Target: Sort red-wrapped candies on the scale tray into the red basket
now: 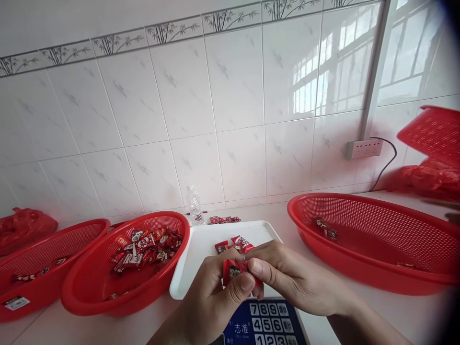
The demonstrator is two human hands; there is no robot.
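Note:
Both of my hands meet over the near edge of a white tray (187, 261) that sits on a scale with a blue keypad (264, 322). Between the fingers of my left hand (212, 294) is a small red candy packet (230, 272) with a dark cartoon print. My right hand (287, 270) pinches the same packet from the other side, its thumb pressed close to it. Several red packets (242, 243) lie on the tray just beyond my fingers, partly hidden by them.
Left of the tray stands a red basket (86, 297) heaped with red packets, beside another red basket (39, 299). At right is a red basket (359, 273) with few packets. A clear bottle (194, 206) and a packet strip (224, 220) stand near the tiled wall, below a socket (364, 149).

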